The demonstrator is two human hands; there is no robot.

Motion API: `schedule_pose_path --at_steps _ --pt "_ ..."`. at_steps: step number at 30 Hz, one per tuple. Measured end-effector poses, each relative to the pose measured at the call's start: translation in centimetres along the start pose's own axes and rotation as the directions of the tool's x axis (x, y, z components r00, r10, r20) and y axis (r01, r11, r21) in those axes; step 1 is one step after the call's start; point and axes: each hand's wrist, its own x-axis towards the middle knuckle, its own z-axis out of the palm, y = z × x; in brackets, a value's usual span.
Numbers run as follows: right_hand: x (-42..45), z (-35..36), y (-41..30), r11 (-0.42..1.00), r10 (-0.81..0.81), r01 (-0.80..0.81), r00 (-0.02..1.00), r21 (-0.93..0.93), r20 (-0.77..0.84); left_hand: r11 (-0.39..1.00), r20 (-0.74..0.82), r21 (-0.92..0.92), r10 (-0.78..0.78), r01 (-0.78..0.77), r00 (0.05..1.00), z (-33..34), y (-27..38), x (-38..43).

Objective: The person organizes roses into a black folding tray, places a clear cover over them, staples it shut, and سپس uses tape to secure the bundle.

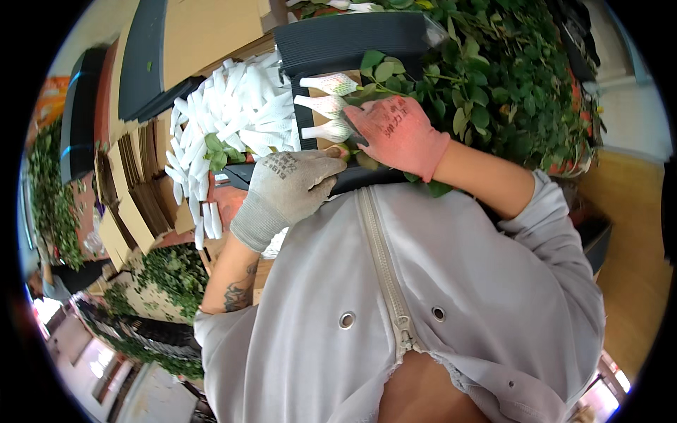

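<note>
My left hand (288, 182), in a grey work glove, has its fingertips closed at a bare rose bud (345, 152). My right hand (396, 132), in a pink glove with darkened fingertips, is bent over the stems just right of that bud. Its fingertips are close to the netted heads, and its grip is partly hidden. Three rose heads in white foam net sleeves lie in a row: a top one (330, 83), a middle one (322, 106) and a lower one (327, 130). They rest on cardboard and black corrugated sheet (349, 42), heads to the left, leafy stems to the right.
A heap of white foam net sleeves (238, 106) lies left of the roses. Leafy rose stems (497, 90) are piled at the right. Cardboard sheets (211, 37) and folded cardboard (143, 185) stand at the left. Farther left are more foliage (174, 277) and part of another person (50, 283).
</note>
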Motion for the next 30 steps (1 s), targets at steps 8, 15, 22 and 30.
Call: schedule_pose_path --at_steps 8,15,22,30 --pt "-0.9 0.6 0.3 0.999 -0.047 0.048 0.998 0.024 -0.038 0.998 -0.007 -0.019 0.053 -0.053 0.999 0.0 -0.2 0.2" --pt "-1.0 0.1 -0.2 0.994 0.053 -0.059 0.996 0.091 0.074 0.942 -0.169 0.331 -0.005 0.061 0.986 -0.7 -2.6 2.0" --pt "-1.7 1.9 -0.1 0.975 0.120 -0.084 0.978 0.204 -0.170 0.903 0.028 0.363 0.234 -0.228 0.972 -1.4 -5.4 3.3" --pt "-1.0 1.6 0.0 0.942 0.187 -0.189 0.982 0.276 0.035 0.898 -0.027 0.427 -0.103 0.104 0.994 -4.6 -8.8 -0.6"
